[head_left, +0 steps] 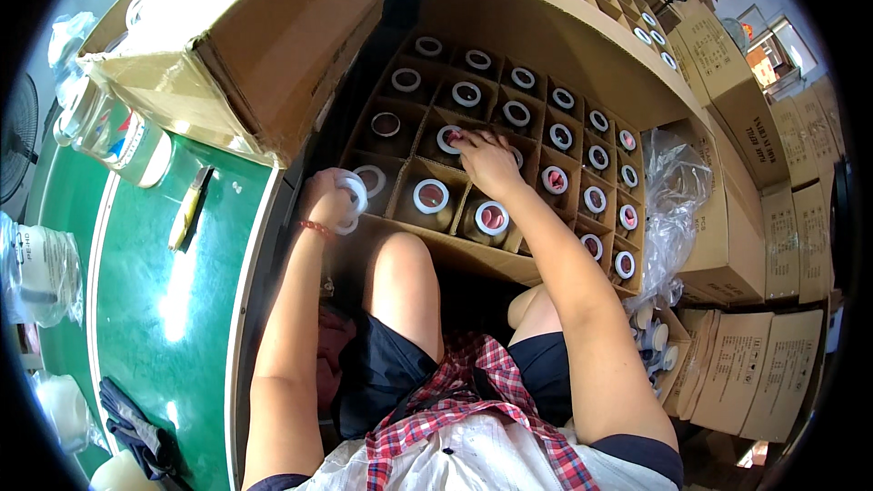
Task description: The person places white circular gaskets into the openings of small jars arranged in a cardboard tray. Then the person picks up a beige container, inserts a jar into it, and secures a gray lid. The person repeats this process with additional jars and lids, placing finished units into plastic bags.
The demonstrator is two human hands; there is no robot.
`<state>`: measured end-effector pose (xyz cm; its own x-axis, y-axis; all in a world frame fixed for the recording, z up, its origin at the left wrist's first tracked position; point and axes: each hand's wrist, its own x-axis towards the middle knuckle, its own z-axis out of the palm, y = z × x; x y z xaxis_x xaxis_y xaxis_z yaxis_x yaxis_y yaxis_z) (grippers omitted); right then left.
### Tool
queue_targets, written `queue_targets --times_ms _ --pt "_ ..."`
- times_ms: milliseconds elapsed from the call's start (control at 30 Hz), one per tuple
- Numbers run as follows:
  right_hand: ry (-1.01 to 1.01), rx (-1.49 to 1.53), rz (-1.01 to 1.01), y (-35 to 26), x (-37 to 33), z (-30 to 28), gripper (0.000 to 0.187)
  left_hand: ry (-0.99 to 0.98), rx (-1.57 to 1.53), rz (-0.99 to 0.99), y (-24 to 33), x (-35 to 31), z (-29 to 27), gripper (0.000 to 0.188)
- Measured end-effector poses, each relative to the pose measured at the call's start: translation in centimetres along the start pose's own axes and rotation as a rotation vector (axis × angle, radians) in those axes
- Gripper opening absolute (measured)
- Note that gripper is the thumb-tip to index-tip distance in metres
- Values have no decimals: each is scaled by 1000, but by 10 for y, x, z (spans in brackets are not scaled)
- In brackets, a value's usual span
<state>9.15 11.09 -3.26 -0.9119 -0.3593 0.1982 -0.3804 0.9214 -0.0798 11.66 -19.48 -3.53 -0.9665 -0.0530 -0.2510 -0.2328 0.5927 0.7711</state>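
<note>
The bare-rimmed jar (386, 125) sits at one o'clock from your left grip (325, 201), closed on white rings (360, 204), while your right grip (489, 164) touches a ringed jar (443, 140), its hold unclear

Strong light at L: white glare streak on green table (136, 300), top of L carton (291, 45) blown out. Divided box (536, 45) dim inside, deep shadow at back L; jars (492, 218) darkish. Bright window (793, 47) upper R. Fisheye bends edges; black vignette; bkgd detail soft.
</note>
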Motion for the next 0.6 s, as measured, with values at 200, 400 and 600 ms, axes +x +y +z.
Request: queue_targets --times_ms 200,400,600 --pt "-54 53 0 -1 -6 -3 35 55 87 69 6 3 -2 25" --pt "-23 3 -28 2 0 7 34 173 374 327 -1 -3 7 31" --pt "49 -23 -53 -18 4 -11 29 40 448 337 21 -18 6 39"
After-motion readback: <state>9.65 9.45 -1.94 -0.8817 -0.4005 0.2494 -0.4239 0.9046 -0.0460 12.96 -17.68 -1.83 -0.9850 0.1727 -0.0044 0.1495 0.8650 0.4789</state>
